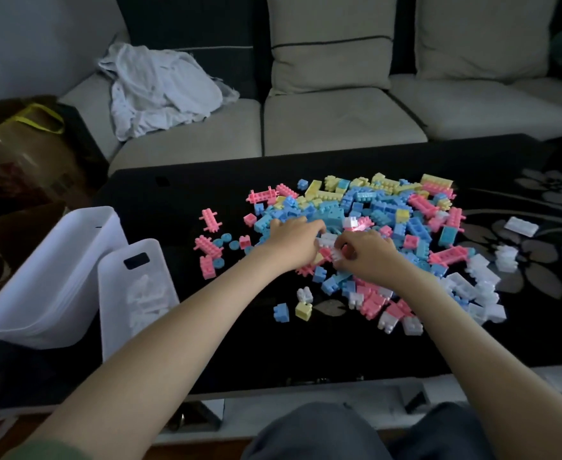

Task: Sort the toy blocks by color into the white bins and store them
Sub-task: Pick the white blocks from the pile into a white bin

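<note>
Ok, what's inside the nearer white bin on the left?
Only white blocks show inside the nearer bin. They look washed out against the white plastic, so their number and anything lying under them cannot be told. The forearm covers the bin's near corner.

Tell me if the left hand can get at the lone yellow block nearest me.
Probably yes: the yellow block lies uncovered on the table, with the left hand close by.
</note>
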